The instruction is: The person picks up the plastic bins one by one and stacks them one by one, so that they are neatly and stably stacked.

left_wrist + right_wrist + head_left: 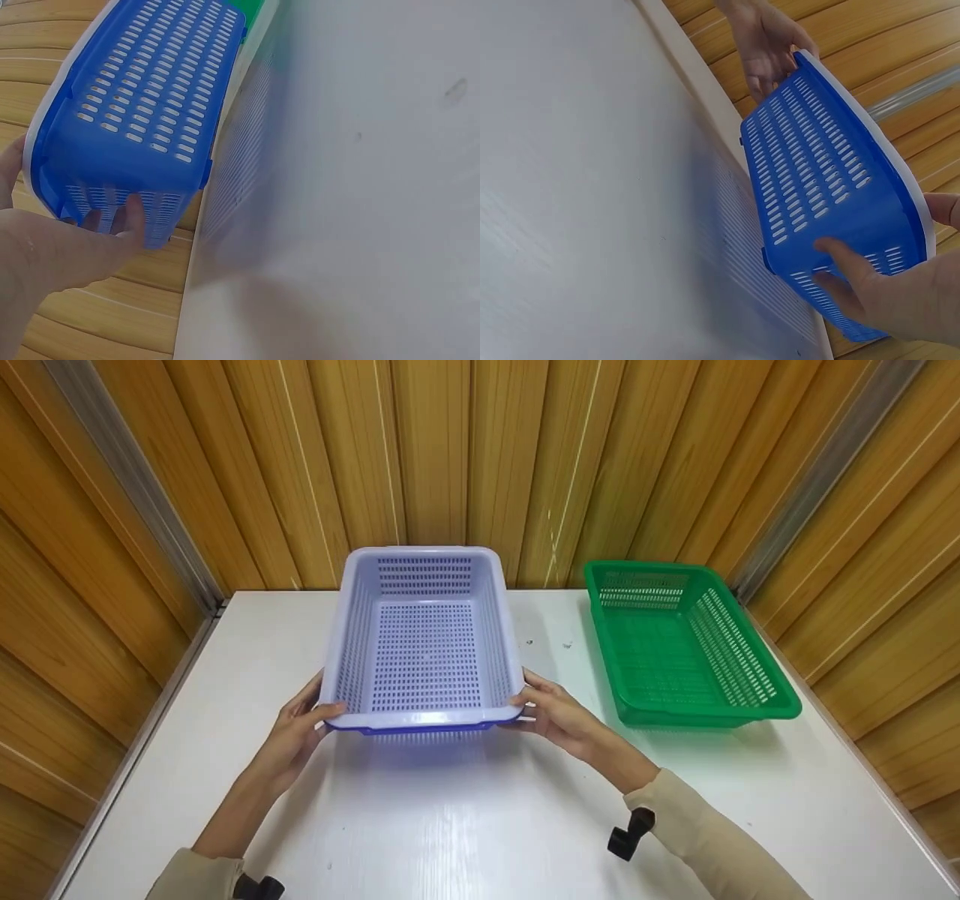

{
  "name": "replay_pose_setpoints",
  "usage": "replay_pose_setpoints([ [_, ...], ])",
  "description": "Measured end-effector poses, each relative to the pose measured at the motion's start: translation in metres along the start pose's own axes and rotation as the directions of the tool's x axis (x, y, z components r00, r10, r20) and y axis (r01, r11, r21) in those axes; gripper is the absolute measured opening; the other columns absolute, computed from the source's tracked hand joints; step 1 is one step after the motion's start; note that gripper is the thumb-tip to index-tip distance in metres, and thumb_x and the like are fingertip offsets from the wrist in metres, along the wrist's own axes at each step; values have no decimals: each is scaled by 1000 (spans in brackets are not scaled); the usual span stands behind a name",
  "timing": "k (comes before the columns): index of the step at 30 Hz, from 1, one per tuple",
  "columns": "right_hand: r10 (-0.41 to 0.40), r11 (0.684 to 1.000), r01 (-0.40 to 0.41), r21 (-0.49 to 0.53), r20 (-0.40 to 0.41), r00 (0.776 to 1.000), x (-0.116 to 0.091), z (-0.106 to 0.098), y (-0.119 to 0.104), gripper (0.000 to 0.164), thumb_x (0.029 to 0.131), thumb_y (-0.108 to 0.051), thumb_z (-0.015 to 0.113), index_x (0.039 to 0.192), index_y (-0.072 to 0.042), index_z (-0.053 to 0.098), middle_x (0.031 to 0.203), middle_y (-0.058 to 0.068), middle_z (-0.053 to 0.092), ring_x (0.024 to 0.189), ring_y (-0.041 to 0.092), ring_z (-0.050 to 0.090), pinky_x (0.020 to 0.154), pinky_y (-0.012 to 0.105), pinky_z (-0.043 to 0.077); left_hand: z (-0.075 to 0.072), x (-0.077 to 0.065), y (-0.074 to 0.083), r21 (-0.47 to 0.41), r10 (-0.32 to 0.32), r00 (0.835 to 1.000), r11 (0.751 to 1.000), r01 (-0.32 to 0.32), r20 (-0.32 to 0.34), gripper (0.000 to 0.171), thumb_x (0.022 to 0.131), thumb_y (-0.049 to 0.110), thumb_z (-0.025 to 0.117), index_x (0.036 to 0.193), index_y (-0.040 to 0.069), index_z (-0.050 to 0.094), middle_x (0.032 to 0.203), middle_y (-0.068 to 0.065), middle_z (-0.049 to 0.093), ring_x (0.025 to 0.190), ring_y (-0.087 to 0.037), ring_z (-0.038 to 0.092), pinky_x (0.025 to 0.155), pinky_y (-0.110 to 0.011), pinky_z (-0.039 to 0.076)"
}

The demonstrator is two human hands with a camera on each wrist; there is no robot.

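A lavender perforated basket (427, 656) sits nested inside a blue one (150, 97); only the blue rim shows from above, while the wrist views show its slotted outer walls. My left hand (296, 731) grips the near left corner, thumb over the rim and fingers against the outside. At the near right corner, my right hand (559, 712) holds the pair the same way. The pair appears raised off the white table, with a bluish reflection below. Right of it stands a green perforated basket (667, 660), with neither hand touching it.
The white table (420, 825) spans the space in front of me. Wood-patterned panels (435, 457) close off the back and both sides, with grey metal posts (142, 472) at the corners. Small dark marks dot the tabletop between the baskets.
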State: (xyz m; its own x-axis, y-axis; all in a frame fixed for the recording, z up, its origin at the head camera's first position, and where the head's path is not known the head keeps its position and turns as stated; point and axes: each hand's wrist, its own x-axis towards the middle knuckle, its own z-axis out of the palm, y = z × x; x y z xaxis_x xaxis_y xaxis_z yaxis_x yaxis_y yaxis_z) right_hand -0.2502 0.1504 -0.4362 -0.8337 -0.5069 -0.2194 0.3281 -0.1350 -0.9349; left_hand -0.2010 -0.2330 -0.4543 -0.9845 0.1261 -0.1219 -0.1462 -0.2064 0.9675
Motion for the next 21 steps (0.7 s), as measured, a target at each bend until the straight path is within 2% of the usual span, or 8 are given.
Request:
replay_pose_setpoints([
  [8,-6,1000,6,-22,2,1000,-6,-12,-3,72,99,-3,50,164,-9,20,159,28,37,117,27,67,114,56,44,11,5,-2,-22,-1,1000,1000,1,9,79,98,7,59,165,15,18,172,-5,16,154,-24,29,127,-45,26],
  [13,-10,1000,10,-19,-4,1000,-6,-15,-1,71,99,-4,49,164,-9,21,159,28,38,117,27,67,114,57,43,13,5,-1,32,-5,1000,999,5,1,80,97,8,63,165,15,20,172,-5,17,154,-25,31,124,-42,32],
  [21,-36,999,36,7,-3,999,-6,-18,4,71,99,-1,48,163,-6,20,142,16,58,109,23,71,106,48,53,14,2,-1,48,-5,1000,999,5,7,79,96,8,64,164,16,23,172,-6,17,151,-27,35,119,-37,40],
])
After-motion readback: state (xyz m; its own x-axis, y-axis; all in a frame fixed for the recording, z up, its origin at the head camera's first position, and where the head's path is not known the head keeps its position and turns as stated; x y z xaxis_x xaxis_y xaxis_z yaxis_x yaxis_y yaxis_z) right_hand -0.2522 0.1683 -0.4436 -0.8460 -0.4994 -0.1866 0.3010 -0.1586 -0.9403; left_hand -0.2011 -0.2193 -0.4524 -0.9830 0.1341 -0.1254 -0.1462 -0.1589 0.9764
